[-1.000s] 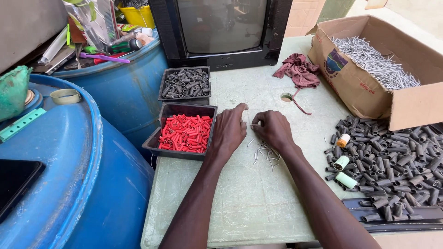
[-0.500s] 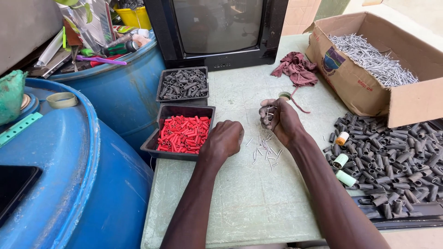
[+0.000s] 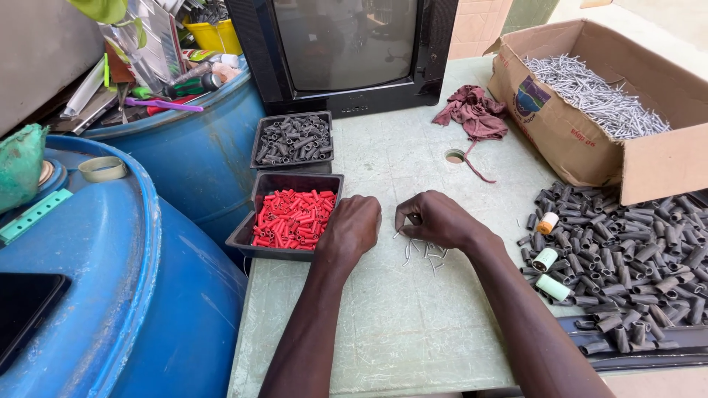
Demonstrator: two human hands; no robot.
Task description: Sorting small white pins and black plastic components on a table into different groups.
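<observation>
My left hand (image 3: 352, 228) rests on the pale green table (image 3: 413, 332) as a closed fist, touching the near right corner of a black tray of red plastic plugs (image 3: 291, 217). What it may hold is hidden. Just to its right, my right hand (image 3: 436, 219) is curled over a small scatter of thin metal nails (image 3: 424, 252), and its fingertips pinch one nail that sticks out toward the left hand.
A second black tray of grey plugs (image 3: 293, 138) lies behind the red one. A heap of dark grey plugs (image 3: 634, 250) with thread spools (image 3: 546, 258) fills the right side. There is also a cardboard box of nails (image 3: 590, 96), a maroon rag (image 3: 472, 110), an old television (image 3: 346, 51) and blue drums (image 3: 110, 295).
My right hand lifted toward the rag with something bunched in it, then came back down onto the loose nails. My left hand drew back and closed into a fist beside the red tray.
</observation>
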